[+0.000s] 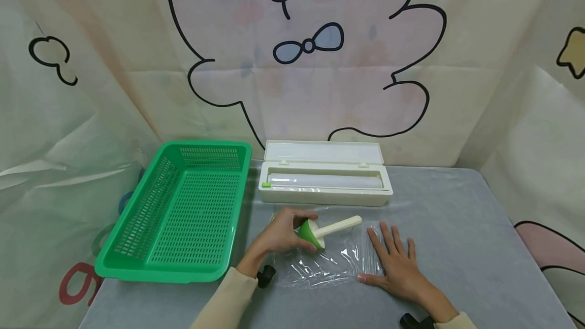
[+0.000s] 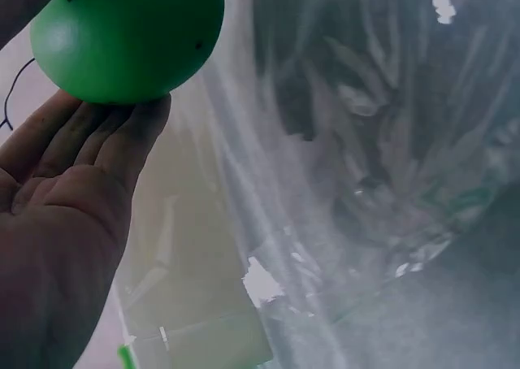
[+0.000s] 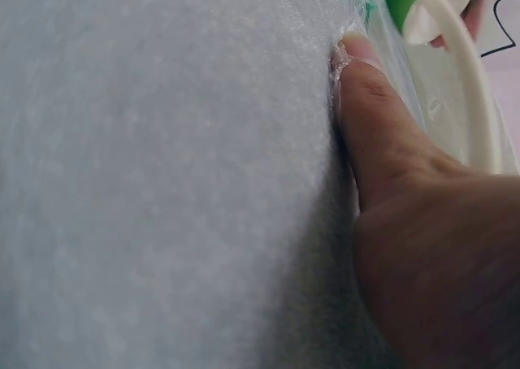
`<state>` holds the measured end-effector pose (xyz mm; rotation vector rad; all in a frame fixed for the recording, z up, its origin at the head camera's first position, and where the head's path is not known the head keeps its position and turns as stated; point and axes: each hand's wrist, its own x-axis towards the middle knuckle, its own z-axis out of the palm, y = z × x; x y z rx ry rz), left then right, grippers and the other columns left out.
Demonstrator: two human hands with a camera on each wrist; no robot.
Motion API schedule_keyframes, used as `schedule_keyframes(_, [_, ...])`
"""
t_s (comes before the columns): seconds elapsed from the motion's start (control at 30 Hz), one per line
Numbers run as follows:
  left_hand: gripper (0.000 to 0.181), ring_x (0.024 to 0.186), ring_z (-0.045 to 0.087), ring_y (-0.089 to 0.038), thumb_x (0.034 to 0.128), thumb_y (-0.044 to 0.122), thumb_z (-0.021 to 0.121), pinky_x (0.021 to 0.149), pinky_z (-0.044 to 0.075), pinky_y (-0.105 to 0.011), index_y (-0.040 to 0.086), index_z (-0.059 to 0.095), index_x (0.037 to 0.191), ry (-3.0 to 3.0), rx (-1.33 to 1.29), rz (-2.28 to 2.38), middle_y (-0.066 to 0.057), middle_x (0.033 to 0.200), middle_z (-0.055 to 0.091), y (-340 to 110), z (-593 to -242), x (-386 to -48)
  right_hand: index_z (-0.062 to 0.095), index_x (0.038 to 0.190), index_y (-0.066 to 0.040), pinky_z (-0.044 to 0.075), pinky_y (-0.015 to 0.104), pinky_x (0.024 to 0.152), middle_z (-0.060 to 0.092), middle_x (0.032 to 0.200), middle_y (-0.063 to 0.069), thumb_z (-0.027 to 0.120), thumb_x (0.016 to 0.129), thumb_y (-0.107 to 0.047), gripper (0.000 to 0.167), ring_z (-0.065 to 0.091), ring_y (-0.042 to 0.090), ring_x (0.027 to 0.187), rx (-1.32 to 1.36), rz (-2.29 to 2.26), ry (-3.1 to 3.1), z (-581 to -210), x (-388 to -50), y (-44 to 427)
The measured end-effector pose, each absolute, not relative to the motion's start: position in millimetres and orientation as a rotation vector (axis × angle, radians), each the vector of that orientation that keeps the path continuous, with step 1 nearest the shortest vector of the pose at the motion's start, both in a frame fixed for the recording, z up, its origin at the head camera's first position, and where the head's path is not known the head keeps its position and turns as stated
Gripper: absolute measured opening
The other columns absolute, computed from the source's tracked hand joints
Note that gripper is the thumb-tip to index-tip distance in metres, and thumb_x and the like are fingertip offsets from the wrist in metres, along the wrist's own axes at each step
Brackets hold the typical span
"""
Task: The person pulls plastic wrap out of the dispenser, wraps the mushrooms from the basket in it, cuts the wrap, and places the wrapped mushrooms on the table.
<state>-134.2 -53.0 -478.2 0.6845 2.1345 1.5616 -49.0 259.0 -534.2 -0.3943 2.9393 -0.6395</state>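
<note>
Hands apart: our left hand [image 1: 285, 230] is clamped round the dome [image 1: 310, 235], thumb and fingers either side; our right hand [image 1: 395, 263] lies palm down with fingers spread, holding nothing, thumb pressing the film's near right corner. Film [image 1: 315, 268] is out on the table [image 1: 457, 217] between our hands, wrinkled and shiny. Dome is over it, just off our left fingertips, stick [image 1: 340, 225] slanting up toward our right hand. We can't tell whether dome and film touch. Ahead of both hands, box [image 1: 324, 198] has its lid [image 1: 324, 151] up, roll [image 1: 324, 182] showing, slider [image 1: 266, 185] at the left end. Basket [image 1: 155, 274] sits left of our left hand. Status, our read: film laid out and dome picked up count as done; wrapping not started, since the dome's green side looks bare in the left wrist view and no film is folded over it. Left, we'd judge: set dome on film, fold film round it, shut the lid. We can't tell if the sheet is cut free of the roll; its far edge lies near the box front.
</note>
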Motion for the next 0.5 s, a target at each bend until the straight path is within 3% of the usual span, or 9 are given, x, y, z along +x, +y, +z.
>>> schedule_keyframes(0.27, [0.069, 0.121, 0.062, -0.033, 0.0644, -0.004, 0.093, 0.104, 0.049, -0.034, -0.012, 0.064, 0.126, 2.267, 0.705, 1.415, -0.022, 0.129, 0.066, -48.6, -489.9, -135.2, 0.029, 0.159, -0.004, -0.002, 0.079, 0.108, 0.011, 0.164, 0.031, 0.076, 0.076, -0.069, 0.115, 0.002, 0.054, 0.149, -0.426, -0.634, 2.948, -532.4, -48.7, 259.9])
schedule_keyframes(0.5, [0.069, 0.095, 0.06, -0.014, 0.0649, 0.002, 0.094, 0.083, 0.05, -0.023, -0.009, 0.065, 0.126, 2.39, 0.717, 1.206, -0.017, 0.125, 0.068, -41.6, -482.2, -135.8, 0.026, 0.161, -0.008, 0.001, 0.077, 0.11, 0.016, 0.163, 0.031, 0.077, 0.077, -0.067, 0.114, 0.008, 0.054, 0.149, -0.472, -0.688, 2.946, -527.7, -47.5, 266.3])
